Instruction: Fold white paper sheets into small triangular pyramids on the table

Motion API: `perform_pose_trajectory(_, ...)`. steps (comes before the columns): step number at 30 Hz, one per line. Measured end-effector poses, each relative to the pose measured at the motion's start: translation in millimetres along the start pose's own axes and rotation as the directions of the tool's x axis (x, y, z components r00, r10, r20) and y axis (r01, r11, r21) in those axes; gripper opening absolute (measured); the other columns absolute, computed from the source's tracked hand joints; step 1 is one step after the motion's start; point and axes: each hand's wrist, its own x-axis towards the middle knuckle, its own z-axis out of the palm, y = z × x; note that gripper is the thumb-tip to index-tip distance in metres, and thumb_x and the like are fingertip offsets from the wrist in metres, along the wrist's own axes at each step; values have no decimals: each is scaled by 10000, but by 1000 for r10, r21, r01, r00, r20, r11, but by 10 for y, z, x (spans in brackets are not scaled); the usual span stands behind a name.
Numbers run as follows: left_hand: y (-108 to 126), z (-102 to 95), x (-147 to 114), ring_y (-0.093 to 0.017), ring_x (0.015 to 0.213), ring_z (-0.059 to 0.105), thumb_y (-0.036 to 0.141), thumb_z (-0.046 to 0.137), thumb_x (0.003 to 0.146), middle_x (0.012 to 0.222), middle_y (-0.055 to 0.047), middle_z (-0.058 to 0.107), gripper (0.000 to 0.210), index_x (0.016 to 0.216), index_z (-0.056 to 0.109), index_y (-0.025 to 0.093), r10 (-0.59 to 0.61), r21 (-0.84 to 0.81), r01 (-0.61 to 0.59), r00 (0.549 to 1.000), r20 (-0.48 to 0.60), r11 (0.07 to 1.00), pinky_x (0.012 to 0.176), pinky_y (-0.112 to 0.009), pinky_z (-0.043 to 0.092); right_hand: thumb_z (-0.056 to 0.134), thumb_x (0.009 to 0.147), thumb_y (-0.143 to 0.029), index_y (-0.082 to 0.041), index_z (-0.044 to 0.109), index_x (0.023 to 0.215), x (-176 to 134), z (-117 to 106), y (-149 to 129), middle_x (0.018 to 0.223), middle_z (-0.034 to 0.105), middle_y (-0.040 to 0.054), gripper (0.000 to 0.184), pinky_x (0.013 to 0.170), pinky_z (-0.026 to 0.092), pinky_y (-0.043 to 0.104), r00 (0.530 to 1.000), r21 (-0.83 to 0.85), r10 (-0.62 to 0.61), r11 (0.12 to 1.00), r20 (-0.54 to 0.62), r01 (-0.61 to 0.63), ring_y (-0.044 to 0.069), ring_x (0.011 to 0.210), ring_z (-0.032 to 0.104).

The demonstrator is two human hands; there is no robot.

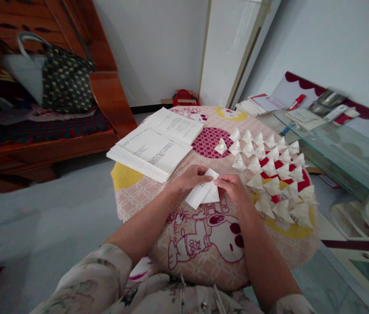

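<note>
A partly folded sheet of white paper (pixel 203 195) is held over the near middle of the round table. My left hand (pixel 194 176) grips its upper left part, thumb pressed on the top. On the right edge, my right hand (pixel 231 186) pinches the same paper between thumb and fingers. Faint print shows on one flap. To the right stand several rows of small folded white paper boats (pixel 273 185), pointed at the top. A stack of printed paper sheets (pixel 158 146) lies open at the far left of the table.
The table wears a pink patterned cloth (pixel 204 244) with cartoon figures. A glass shelf (pixel 341 152) with papers and small items stands close on the right. At the left is a wooden bench (pixel 106 96) bearing a dark patterned bag (pixel 66 80).
</note>
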Motion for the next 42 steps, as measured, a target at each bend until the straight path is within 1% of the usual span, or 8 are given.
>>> perform_pose_trajectory(10, 21, 19, -3, -69, 509, 466, 383, 715, 732, 619, 36, 560, 259, 733, 595, 154, 58, 38, -52, 982, -179, 998, 476, -204, 319, 667, 701, -367, -209, 615, 522, 4, 82, 4, 441, 546, -26, 244, 404, 356, 248, 1000, 32, 4, 999, 22, -5, 120, 389, 484)
perform_pose_trajectory(15, 18, -34, -5, -78, 529, 489, 388, 713, 736, 644, 30, 575, 267, 743, 594, 149, 95, 16, -94, 955, -280, 995, 488, -210, 330, 666, 691, -374, -201, 651, 536, -52, 84, -20, 481, 640, 15, 232, 401, 395, 237, 995, 56, 75, 995, 59, -78, 131, 392, 549)
perform_pose_trajectory(20, 6, -57, 7, -80, 534, 492, 388, 722, 748, 645, 21, 593, 276, 756, 595, 144, 135, -27, -154, 927, -349, 988, 502, -214, 349, 708, 689, -422, -182, 651, 578, -56, 91, -11, 543, 678, 36, 271, 394, 421, 225, 998, 103, 60, 993, 32, -63, 126, 412, 570)
perform_pose_trajectory(23, 4, -63, -2, -95, 544, 531, 425, 743, 745, 693, -7, 644, 327, 844, 642, 130, 109, -72, -136, 949, -297, 988, 501, -220, 368, 735, 674, -437, -179, 638, 610, -36, 82, -1, 541, 665, 27, 283, 374, 420, 222, 998, 133, 52, 990, -44, -46, 127, 409, 567)
perform_pose_trajectory(26, 4, -54, -25, -118, 580, 583, 455, 773, 732, 756, -55, 700, 390, 890, 691, 108, 38, -61, -49, 986, -164, 997, 510, -226, 401, 744, 678, -443, -175, 634, 629, -20, 52, 9, 550, 665, 28, 294, 371, 427, 220, 994, 133, 46, 991, -97, -33, 123, 411, 562)
perform_pose_trajectory(28, 7, -37, -38, -123, 602, 603, 424, 796, 722, 779, -72, 719, 371, 883, 711, 100, -10, -40, 5, 991, -132, 999, 525, -224, 424, 745, 682, -453, -172, 635, 629, -16, 29, 15, 544, 661, 28, 307, 370, 429, 219, 992, 123, 40, 992, -118, -26, 120, 407, 557)
perform_pose_trajectory(32, 13, -6, -42, -113, 569, 592, 356, 814, 712, 734, -62, 714, 310, 853, 719, 97, -63, -29, 59, 981, -182, 998, 500, -212, 419, 763, 684, -474, -164, 648, 628, -14, 9, 28, 553, 669, 32, 335, 383, 447, 222, 994, 133, 23, 991, -106, -9, 117, 408, 561)
perform_pose_trajectory(42, -1, 52, -25, -119, 552, 616, 307, 815, 698, 715, -53, 715, 265, 826, 709, 100, -87, -166, 49, 969, -229, 985, 500, -220, 461, 803, 642, -447, -169, 657, 620, 4, 110, 68, 568, 688, 37, 315, 422, 487, 252, 997, 217, 54, 975, -50, -42, 133, 429, 587)
